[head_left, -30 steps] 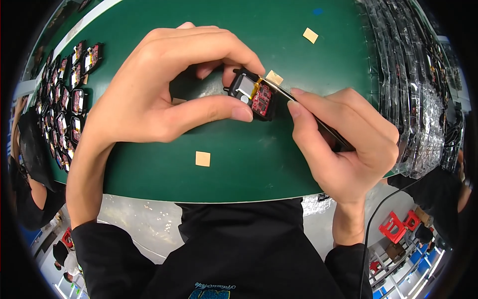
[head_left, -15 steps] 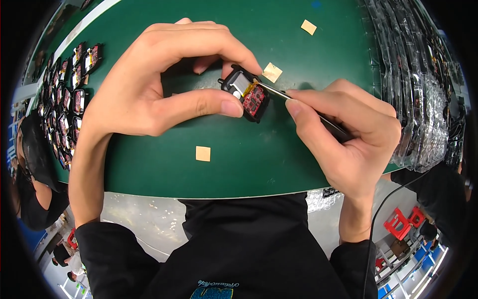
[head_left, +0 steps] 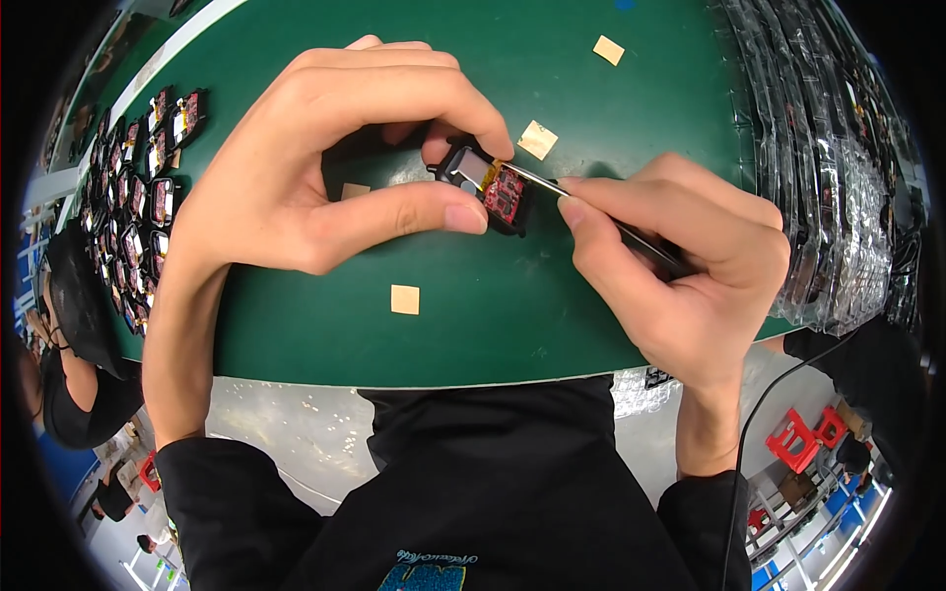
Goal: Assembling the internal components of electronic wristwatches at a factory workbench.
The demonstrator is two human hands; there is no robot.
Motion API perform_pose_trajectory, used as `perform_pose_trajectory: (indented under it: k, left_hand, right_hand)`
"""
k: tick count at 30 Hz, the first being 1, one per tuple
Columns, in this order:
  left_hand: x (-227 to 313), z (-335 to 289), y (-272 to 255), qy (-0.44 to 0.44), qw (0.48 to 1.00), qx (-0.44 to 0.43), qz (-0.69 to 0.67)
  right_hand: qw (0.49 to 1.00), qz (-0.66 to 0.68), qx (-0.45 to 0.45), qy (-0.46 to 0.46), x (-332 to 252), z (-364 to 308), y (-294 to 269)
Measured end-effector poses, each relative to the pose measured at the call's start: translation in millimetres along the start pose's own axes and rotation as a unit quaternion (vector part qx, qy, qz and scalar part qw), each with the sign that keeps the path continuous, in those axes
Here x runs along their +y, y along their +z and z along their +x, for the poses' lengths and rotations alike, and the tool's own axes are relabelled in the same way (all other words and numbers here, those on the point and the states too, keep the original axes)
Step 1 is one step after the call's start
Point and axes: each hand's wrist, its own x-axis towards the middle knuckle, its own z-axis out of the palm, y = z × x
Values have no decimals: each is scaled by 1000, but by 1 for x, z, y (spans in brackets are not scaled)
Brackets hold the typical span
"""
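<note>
My left hand (head_left: 340,163) grips a small black device housing (head_left: 522,222) by its edges, between the thumb and curled fingers. Inside the open housing are a red circuit board (head_left: 505,194), a silvery rectangular part (head_left: 473,165) and a strip of amber tape between them. My right hand (head_left: 680,256) is closed around slim metal tweezers (head_left: 542,181), held like a pen. Their tip meets the upper edge of the board by the amber tape; whether it pinches anything is too small to tell. Part of the housing is hidden behind my left thumb and fingers.
Several similar open housings (head_left: 161,202) stand in rows at the left of the green table (head_left: 473,340). Small tan squares lie about, one (head_left: 405,299) near the front and one (head_left: 537,140) beyond the device. Stacked clear plastic trays (head_left: 818,197) line the right side. People sit at both sides.
The tweezer tip and my right hand have shifted slightly left. The housing has moved a little and turned in my left hand, and a tan square behind that hand's thumb shows more.
</note>
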Motion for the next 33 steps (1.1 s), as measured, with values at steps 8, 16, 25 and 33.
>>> perform_pose_trajectory:
  k: [8,16,25,33]
  left_hand:
    - [6,-2,-6,-32,999,2,5]
    - [25,11,-1,-58,994,16,92]
    - [29,33,-48,-113,979,166,-16]
    - [160,271,51,191,978,-68,49]
  right_hand:
    - [999,-11,35,-25,1,1,0]
    - [987,42,153,-13,6,0,2]
    - [981,98,170,-10,5,-7,9]
    - [984,120,133,8,11,-11,-6]
